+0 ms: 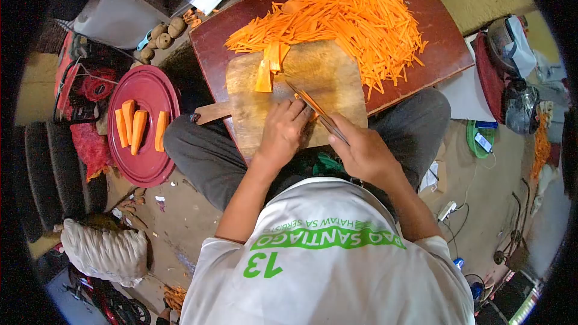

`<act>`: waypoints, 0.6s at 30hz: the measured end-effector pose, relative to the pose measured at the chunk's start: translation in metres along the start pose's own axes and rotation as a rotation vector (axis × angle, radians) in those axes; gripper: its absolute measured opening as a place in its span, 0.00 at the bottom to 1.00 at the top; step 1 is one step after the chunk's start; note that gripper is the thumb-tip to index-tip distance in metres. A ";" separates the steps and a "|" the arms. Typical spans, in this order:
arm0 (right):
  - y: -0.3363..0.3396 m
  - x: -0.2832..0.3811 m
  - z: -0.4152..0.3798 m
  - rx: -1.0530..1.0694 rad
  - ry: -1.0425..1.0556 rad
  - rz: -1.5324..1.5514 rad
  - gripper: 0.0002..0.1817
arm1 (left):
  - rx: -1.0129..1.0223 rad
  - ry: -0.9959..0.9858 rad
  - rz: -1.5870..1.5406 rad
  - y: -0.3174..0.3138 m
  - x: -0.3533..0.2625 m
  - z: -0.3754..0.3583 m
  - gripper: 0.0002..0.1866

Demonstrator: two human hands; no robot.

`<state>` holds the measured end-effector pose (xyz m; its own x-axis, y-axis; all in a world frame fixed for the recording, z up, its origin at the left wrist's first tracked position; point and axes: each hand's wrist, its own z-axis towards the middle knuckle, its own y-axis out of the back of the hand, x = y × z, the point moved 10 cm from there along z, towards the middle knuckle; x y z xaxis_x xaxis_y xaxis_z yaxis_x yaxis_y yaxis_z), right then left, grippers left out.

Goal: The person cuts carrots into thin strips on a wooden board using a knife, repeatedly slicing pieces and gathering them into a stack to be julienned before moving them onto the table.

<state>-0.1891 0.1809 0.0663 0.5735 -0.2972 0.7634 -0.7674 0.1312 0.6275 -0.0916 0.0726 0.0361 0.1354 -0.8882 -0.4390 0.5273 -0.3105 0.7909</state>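
Observation:
My right hand (364, 151) is wrapped around a knife (328, 121), its blade pointing up and left across the wooden cutting board (250, 126). Orange carrot strips lie along the blade. My left hand (282, 132) rests on the board with its fingers curled and pressed down beside the blade. Bits of carrot show at its fingertips; most of what lies under them is hidden. Flat carrot slices (264, 78) overlap near the board's far left edge. Beyond the board, a large heap of carrot sticks (373, 24) spreads over a dark red tabletop (211, 36).
To the left, a red round lid or tray (164, 168) carries several peeled carrots (138, 131). Brown round objects (162, 39) sit behind it. A stuffed white sack (105, 250) lies at lower left. On the right are a green basket (480, 138) and cables on the floor.

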 end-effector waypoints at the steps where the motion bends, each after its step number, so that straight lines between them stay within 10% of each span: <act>1: -0.004 -0.002 0.009 0.018 0.005 -0.010 0.22 | -0.013 0.004 -0.004 0.001 0.000 -0.001 0.15; 18: 0.005 0.011 0.004 -0.011 0.002 0.031 0.24 | -0.110 0.012 -0.080 0.007 0.003 -0.001 0.14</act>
<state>-0.1876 0.1742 0.0774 0.5501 -0.2908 0.7828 -0.7816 0.1510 0.6053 -0.0864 0.0680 0.0398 0.0990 -0.8578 -0.5044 0.6258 -0.3404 0.7018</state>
